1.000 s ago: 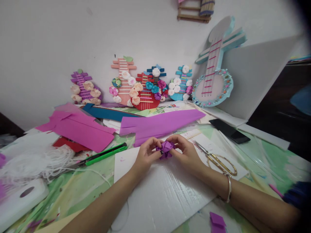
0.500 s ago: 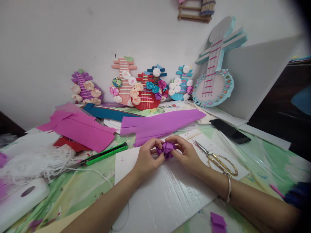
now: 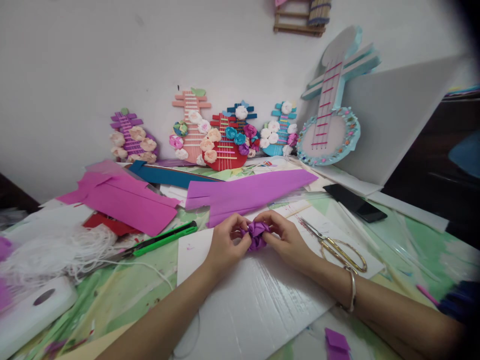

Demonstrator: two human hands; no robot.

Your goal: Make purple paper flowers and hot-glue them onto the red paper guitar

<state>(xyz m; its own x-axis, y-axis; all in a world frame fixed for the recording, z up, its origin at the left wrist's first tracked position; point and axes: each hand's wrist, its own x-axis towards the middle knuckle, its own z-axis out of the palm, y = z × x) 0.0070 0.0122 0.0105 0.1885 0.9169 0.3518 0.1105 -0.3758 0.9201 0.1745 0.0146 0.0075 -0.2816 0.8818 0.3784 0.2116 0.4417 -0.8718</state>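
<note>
Purple paper rosette point(image 3: 258, 237) sits between the two hands, over the far part of the white board point(image 3: 240, 305), and both hands have hold of it, so neither is the nearer. From the left hand point(image 3: 227, 241) it lies to the right, just past the fingertips; from the right hand point(image 3: 288, 237) it lies to the left. The left hand is curled, its thumb and fingers pinching the rosette's left edge. The right hand pinches the opposite edge, forefinger reaching over the upper side and thumb set lower, nearer the wearer. The rosette is roundish and crumpled — no clear long axis shows — so the line that counts is the one running across it, from one pinch to the other. Its folds face up toward the camera; whether its underside touches the board is hidden. Beyond it lies a long purple paper sheet point(image 3: 255, 192), slanting up to the right and well clear of the fingers. Gold-handled scissors point(image 3: 343, 254) rest to the right, near the right wrist, with the blades pointing away to the upper left — that wrist wears a bracelet point(image 3: 352, 290). A green-handled cutter point(image 3: 165, 238) lies off to the left.
</note>
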